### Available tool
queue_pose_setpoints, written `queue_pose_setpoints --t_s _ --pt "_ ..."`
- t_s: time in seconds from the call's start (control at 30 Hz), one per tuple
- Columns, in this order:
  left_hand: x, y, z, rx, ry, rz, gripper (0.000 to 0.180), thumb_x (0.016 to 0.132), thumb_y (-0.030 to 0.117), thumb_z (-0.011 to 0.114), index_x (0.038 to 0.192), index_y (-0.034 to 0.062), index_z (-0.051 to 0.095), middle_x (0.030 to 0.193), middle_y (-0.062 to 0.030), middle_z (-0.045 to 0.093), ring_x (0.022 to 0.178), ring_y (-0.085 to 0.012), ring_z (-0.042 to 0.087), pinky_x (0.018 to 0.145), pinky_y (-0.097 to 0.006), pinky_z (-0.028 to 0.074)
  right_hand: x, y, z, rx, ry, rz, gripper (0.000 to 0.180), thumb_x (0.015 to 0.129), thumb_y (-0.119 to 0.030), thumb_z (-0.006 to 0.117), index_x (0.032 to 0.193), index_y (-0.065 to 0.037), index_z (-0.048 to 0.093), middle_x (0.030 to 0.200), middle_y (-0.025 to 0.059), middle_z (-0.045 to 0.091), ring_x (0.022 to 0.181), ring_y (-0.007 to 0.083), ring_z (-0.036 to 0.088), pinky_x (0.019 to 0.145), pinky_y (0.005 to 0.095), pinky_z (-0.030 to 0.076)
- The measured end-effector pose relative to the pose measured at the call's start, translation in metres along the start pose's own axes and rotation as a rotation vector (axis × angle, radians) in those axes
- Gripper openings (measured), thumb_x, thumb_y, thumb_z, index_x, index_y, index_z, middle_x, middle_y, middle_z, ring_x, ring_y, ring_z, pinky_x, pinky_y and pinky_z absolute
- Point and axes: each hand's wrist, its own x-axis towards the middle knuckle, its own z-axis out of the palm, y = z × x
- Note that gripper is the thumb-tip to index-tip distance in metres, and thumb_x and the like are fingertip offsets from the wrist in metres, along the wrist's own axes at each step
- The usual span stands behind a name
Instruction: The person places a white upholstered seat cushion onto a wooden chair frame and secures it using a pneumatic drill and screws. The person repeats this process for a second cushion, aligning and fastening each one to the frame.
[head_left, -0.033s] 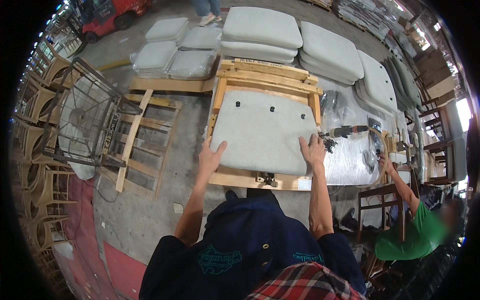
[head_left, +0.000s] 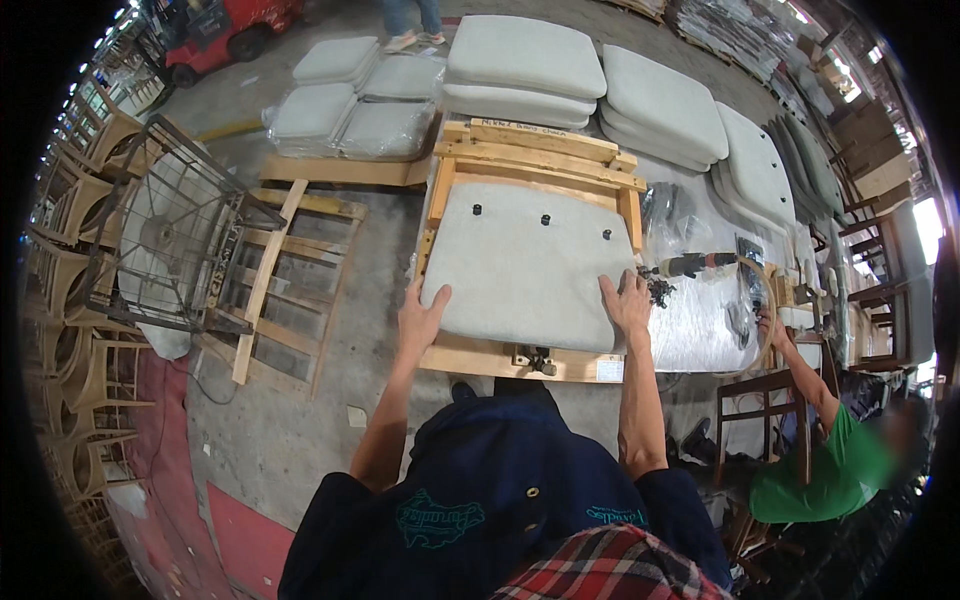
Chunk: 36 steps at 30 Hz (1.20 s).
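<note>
Left hand (head_left: 420,320): my fingers spread flat on the cushion (head_left: 525,265), at 7 o'clock.
Right hand (head_left: 628,303): fingers spread, 5 o'clock corner.
Frame (head_left: 520,360): mostly hidden beneath cushion.

Navy short-sleeved shirt, teal chest prints, red plaid below; forearms bare.

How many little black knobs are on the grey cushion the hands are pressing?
3, in a row near the cushion's far edge: one at the left, one in the middle, one at the right. The left hand and right hand might hide more.
</note>
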Motion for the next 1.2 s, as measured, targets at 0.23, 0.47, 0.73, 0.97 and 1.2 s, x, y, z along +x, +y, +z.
queue_pose_setpoints --t_s 0.23,0.47,0.73,0.97,1.2 --pt "-0.027 -0.081 -0.011 -0.304 -0.012 -0.200 0.049 0.098 0.038 0.068 0.124 -0.0034 0.065 0.107 -0.0127 0.072 0.098 -0.0175 0.066 0.090 -0.030 0.050 0.008 -0.010 -0.005 0.060 -0.019 -0.001 0.086 0.089 -0.065 0.058 0.149 -0.004 0.045 0.155 0.0308 0.037 0.140 0.0503 0.038 0.114 0.0539 0.036" --pt "-0.054 -0.034 -0.038 -0.416 0.080 -0.054 0.028 0.097 0.024 0.072 0.108 -0.0019 0.072 0.092 -0.0048 0.073 0.086 -0.0098 0.067 0.078 -0.025 0.052 0.008 -0.006 -0.001 0.041 -0.028 -0.006 0.089 0.090 -0.066 0.056 0.152 -0.004 0.041 0.156 0.0317 0.035 0.142 0.0504 0.036 0.115 0.0542 0.034" --pt "-0.051 0.099 -0.065 -0.756 -0.194 0.225 0.017 0.099 0.013 0.068 0.107 -0.0025 0.070 0.097 -0.0074 0.072 0.093 -0.0133 0.067 0.087 -0.027 0.053 0.012 -0.004 -0.001 0.019 -0.040 -0.025 0.089 0.092 -0.067 0.053 0.153 -0.005 0.039 0.156 0.0311 0.035 0.143 0.0495 0.034 0.117 0.0543 0.033" --pt "-0.091 0.210 -0.110 -0.890 -0.594 0.728 0.030 0.094 0.028 0.076 0.099 -0.0017 0.075 0.095 -0.0131 0.073 0.092 -0.0213 0.068 0.085 -0.034 0.052 0.017 -0.004 0.002 -0.003 -0.032 -0.054 0.088 0.092 -0.068 0.052 0.153 -0.005 0.040 0.154 0.0313 0.038 0.141 0.0498 0.038 0.116 0.0536 0.034" --pt "-0.145 0.279 -0.137 -1.194 -1.006 1.057 0.039 0.091 0.035 0.078 0.097 -0.0035 0.075 0.094 -0.0132 0.072 0.081 -0.0256 0.068 0.073 -0.036 0.052 0.015 -0.007 0.008 -0.005 -0.009 -0.038 0.089 0.091 -0.069 0.053 0.152 -0.005 0.041 0.153 0.0310 0.040 0.139 0.0507 0.040 0.114 0.0550 0.035"
